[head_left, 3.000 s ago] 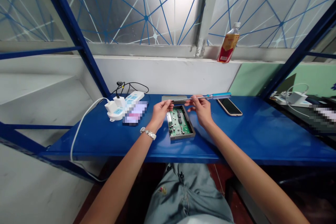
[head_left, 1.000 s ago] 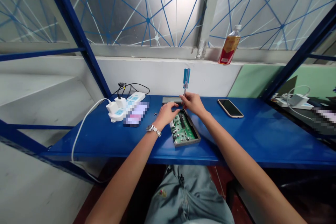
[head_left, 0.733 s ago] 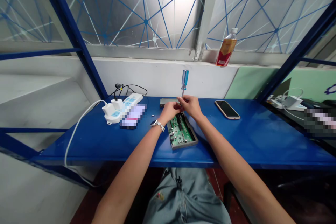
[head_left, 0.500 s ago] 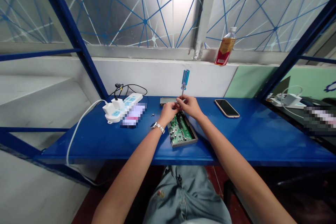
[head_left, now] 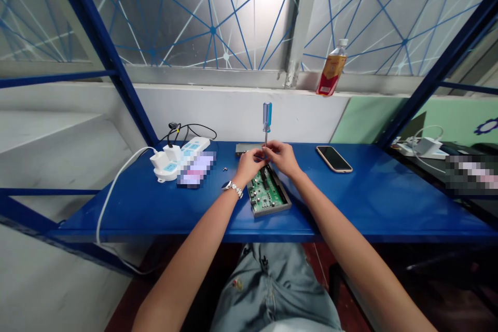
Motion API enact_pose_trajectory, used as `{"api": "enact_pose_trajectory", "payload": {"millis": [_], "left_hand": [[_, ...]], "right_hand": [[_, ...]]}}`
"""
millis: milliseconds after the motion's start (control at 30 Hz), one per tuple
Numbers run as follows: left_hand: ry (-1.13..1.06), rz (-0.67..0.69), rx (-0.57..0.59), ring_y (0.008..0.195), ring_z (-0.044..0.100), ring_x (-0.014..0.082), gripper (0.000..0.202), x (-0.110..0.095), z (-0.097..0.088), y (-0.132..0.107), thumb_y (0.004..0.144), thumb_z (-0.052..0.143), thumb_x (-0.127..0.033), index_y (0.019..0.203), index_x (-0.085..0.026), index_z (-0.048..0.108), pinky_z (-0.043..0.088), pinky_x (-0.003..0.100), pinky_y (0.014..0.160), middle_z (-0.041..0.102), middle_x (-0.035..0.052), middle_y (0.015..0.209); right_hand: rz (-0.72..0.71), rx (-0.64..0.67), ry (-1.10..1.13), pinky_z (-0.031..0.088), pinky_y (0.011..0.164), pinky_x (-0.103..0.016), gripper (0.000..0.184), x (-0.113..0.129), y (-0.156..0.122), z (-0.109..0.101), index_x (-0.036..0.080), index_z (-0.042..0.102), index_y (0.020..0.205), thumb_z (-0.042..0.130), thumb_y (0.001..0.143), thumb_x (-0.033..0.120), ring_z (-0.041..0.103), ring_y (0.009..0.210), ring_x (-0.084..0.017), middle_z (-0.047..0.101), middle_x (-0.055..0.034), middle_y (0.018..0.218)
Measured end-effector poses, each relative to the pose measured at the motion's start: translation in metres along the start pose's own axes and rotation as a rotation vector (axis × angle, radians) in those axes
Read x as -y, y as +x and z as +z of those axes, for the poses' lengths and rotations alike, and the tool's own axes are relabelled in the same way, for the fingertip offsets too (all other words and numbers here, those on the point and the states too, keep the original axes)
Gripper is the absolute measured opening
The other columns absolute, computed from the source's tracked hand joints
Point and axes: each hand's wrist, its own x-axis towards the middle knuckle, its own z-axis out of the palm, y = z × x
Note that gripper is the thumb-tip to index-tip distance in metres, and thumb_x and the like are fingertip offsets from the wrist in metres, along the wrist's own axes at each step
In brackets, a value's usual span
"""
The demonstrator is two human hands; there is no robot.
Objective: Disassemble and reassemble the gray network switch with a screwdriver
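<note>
A screwdriver (head_left: 267, 116) with a clear blue handle stands nearly upright, handle up, over the far end of an open metal case. Inside that case is a green circuit board (head_left: 265, 194). My right hand (head_left: 282, 157) is closed, its fingertips pinching the screwdriver's shaft low down. Against it, my left hand (head_left: 250, 165) is also closed, fingertips together beside the lower shaft; what they grip is hidden. The screwdriver's tip cannot be seen behind the fingers. Behind my hands lies a flat grey metal piece (head_left: 244, 149), partly covered.
Small screws (head_left: 224, 169) lie left of my left hand. Further left are a phone with a blurred screen (head_left: 197, 168) and a white power strip (head_left: 190, 150) with plugs and cables. Another phone (head_left: 333, 159) rests on the right of the blue table (head_left: 373, 207). A drink bottle (head_left: 332, 70) stands on the sill.
The screwdriver's handle has swung slightly left, from a rightward lean to nearly upright. Both hands stay pinched at the same spot over the case, and the whole view has shifted a little.
</note>
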Motion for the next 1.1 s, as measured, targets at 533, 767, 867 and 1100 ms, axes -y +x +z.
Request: {"api": "enact_pose_trajectory", "payload": {"millis": [533,767,867,1100], "left_hand": [[0.040,0.071,0.078,0.086,0.075,0.0225,0.017,-0.0026,-0.0042,0.0004,0.086,0.069,-0.017,0.100,-0.017,0.078,0.057,0.031,0.081,0.080,0.0078,0.098],[-0.009,0.008,-0.011,0.077,0.074,0.0189,0.013,0.0027,0.0012,0.0000,0.082,0.077,-0.025,0.087,-0.017,0.069,0.056,0.027,0.071,0.077,0.0066,0.087],[0.016,0.025,-0.018,0.078,0.074,0.0197,0.013,0.0049,0.0017,-0.0004,0.082,0.077,-0.025,0.080,-0.018,0.067,0.056,0.029,0.074,0.077,0.0054,0.081],[0.053,0.037,0.018,0.080,0.074,0.0202,0.005,0.0015,-0.0017,0.0012,0.084,0.074,-0.021,0.082,-0.017,0.071,0.056,0.029,0.075,0.078,0.0062,0.083]], "right_hand": [[0.023,-0.008,-0.005,0.051,0.068,-0.031,0.032,-0.0006,-0.0030,0.0018,0.017,0.074,0.100,0.057,0.090,0.043,0.066,0.071,-0.019,0.077,-0.0080,0.090],[0.079,-0.118,0.021,0.042,0.058,-0.027,0.029,0.0003,-0.0038,0.0066,0.021,0.062,0.080,0.068,0.083,0.049,0.056,0.055,-0.015,0.064,0.0009,0.062],[0.121,-0.150,0.046,0.038,0.053,-0.026,0.034,0.0005,-0.0042,0.0087,0.022,0.055,0.077,0.071,0.080,0.053,0.052,0.051,-0.014,0.057,0.0039,0.055],[0.059,-0.040,0.070,0.047,0.059,-0.027,0.035,-0.0011,-0.0016,0.0040,0.018,0.067,0.101,0.063,0.085,0.049,0.060,0.060,-0.013,0.073,-0.0052,0.095]]}}
